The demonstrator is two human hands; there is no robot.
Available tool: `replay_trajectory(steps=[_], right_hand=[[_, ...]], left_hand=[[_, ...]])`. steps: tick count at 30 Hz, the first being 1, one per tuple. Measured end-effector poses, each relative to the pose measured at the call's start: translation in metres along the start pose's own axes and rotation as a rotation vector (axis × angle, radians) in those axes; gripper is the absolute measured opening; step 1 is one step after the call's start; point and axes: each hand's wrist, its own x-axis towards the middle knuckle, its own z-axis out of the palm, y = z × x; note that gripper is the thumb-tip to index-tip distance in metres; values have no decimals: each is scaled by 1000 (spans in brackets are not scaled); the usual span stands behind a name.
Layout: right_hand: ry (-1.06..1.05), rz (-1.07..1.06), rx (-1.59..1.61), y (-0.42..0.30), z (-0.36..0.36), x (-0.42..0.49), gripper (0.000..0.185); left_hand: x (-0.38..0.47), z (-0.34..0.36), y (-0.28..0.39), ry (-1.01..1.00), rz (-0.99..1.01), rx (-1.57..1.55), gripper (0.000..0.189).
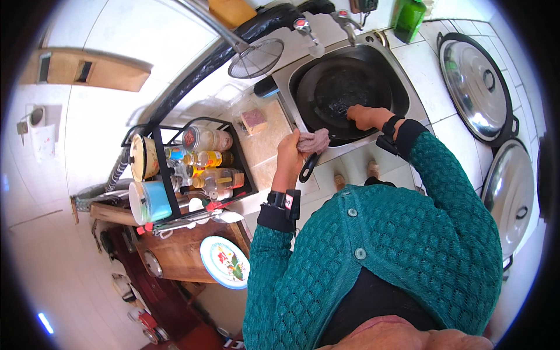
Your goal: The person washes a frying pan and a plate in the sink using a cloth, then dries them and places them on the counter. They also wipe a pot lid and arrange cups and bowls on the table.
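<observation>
A dark wok [321, 92] sits in the stainless steel sink [401, 98], with some water glinting on its bottom. My left hand [289, 153] grips a folded pinkish cloth [316, 141] at the wok's near rim, beside its black handle [309, 167]. Over the near side of the wok, my right hand [366, 118] reaches in with curled fingers. Whether it holds something is hidden. Two faucets [348, 27] are mounted at the back of the sink; the other faucet [306, 33] is further left.
Left of the sink are a sponge block [254, 121], a brush [266, 87] and a black rack [251, 186] of bottles and jars. A wire strainer [256, 59] hangs above. Lidded pans [474, 85] stand right, near a green bottle [410, 21]. A floral plate [225, 262] lies at lower left.
</observation>
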Motion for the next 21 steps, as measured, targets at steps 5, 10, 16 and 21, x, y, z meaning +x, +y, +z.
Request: replay_trajectory(steps=[5, 10, 16, 21], right_hand=[[165, -25, -79, -4, 9, 29, 46], [-22, -40, 4, 3, 2, 26, 51], [63, -59, 2, 2, 5, 24, 51], [-26, -29, 48, -6, -2, 18, 43]], left_hand=[[-14, -6, -21, 157, 51, -55, 28], [-17, -3, -19, 100, 78, -36, 30], [-17, 0, -18, 125, 43, -63, 30], [-14, -5, -18, 101, 35, -29, 31]])
